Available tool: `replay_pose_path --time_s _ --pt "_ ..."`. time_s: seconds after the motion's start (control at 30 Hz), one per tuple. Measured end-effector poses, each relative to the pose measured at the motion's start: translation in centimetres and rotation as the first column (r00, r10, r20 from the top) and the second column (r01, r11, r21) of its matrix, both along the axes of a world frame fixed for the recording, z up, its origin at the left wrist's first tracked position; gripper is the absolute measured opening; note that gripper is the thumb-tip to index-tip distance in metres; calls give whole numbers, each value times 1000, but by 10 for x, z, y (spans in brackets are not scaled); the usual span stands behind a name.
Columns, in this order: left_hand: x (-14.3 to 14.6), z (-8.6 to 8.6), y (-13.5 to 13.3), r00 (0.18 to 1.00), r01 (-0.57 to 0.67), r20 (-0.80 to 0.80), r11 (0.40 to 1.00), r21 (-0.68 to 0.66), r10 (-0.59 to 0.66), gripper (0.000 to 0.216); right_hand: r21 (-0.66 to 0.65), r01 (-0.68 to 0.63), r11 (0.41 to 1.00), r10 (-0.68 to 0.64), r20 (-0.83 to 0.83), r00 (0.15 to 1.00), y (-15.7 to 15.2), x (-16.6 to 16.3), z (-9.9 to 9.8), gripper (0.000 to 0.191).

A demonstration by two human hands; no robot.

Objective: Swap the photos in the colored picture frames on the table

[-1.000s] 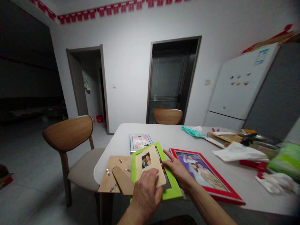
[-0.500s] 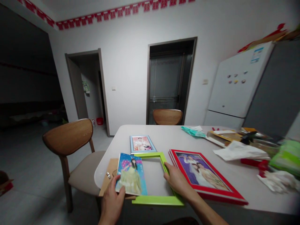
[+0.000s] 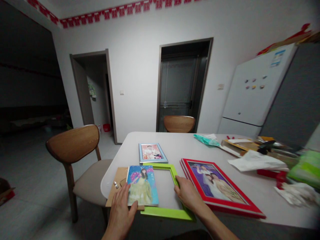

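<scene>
A photo (image 3: 143, 186) of a person in a pale yellow dress lies across the left side of the green picture frame (image 3: 167, 213) and a brown backing board (image 3: 115, 191). My left hand (image 3: 121, 205) rests at the photo's left edge, fingers stretched out and thumb apart near its lower edge. The frame's opening shows the tabletop through it. My right hand (image 3: 187, 193) is closed around the frame's right side. Metal clips (image 3: 116, 185) show on the backing board, partly beneath the photo.
Right of the green frame lies a red-framed photo (image 3: 215, 181), apparently stacked on another frame. A blue-framed picture (image 3: 152, 152) lies behind. White paper (image 3: 257, 161), packaging and a green bag (image 3: 306, 168) crowd the table's right side. A wooden chair (image 3: 75, 143) stands left.
The photo has shifted slightly right and now lies flatter and straighter over the frame. My left fingers have straightened from their grip on it. My right hand stays on the frame.
</scene>
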State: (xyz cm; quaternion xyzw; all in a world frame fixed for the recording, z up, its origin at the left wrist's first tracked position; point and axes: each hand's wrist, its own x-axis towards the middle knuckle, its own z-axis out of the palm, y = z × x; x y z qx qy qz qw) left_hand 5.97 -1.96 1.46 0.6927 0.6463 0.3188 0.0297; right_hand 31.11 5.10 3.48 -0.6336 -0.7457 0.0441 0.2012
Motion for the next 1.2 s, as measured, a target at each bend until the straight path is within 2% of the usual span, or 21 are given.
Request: replay_pose_path --time_s 0.13,0.23,0.3,0.4,0.5,0.57,0.63,0.7,0.8,0.87,0.93,0.97,1.03,1.07,1.13,1.2 --pt "8 4 1 997 65 -39 997 -34 -67 50 28 -7 1000 7 0 1000 1 2 -5 39" --pt "14 12 -1 994 84 -57 993 -85 -89 50 105 -10 994 14 -31 999 -1 1 -4 39" --pt "18 18 -2 992 97 -72 989 -112 -105 50 149 -34 988 51 -113 992 -3 -6 -2 41" --pt "25 24 -3 983 141 -99 980 -142 -156 53 63 -130 990 144 -342 928 -4 -25 0 43" --pt "36 25 0 972 189 -109 968 -167 -209 56 -70 -208 976 132 -570 811 1 -50 -4 47" --pt "43 21 3 971 193 -111 968 -158 -212 57 -108 -234 966 92 -704 704 5 -65 -5 51" --pt "47 18 9 975 183 -108 977 -109 -195 57 -81 -259 963 83 -820 567 5 -78 2 53" --pt "48 18 14 982 180 -65 984 -10 -180 57 -5 -280 960 120 -897 426 0 -87 16 52" --pt "41 30 20 976 163 117 974 155 -182 50 74 -325 943 159 -957 242 -12 -95 44 49" --pt "35 43 21 946 117 272 967 225 -178 43 86 -360 929 162 -969 186 -19 -97 54 45" --pt "32 55 19 880 36 448 963 266 -156 38 42 -366 930 129 -968 217 -23 -95 53 42" --pt "33 59 18 822 -13 551 963 268 -142 37 -12 -355 935 80 -967 243 -24 -94 48 41" --pt "40 61 17 634 -85 764 971 222 -119 38 -140 -356 924 -56 -970 237 -24 -90 36 39" --pt "46 60 16 517 -89 848 979 182 -111 39 -180 -374 910 -113 -974 195 -23 -88 29 37" --pt "59 53 16 322 -25 940 991 131 -116 41 -171 -393 903 -160 -985 62 -22 -81 21 33" --pt "69 44 17 234 66 963 990 125 -137 43 -109 -334 936 -125 -992 -25 -19 -71 19 31"
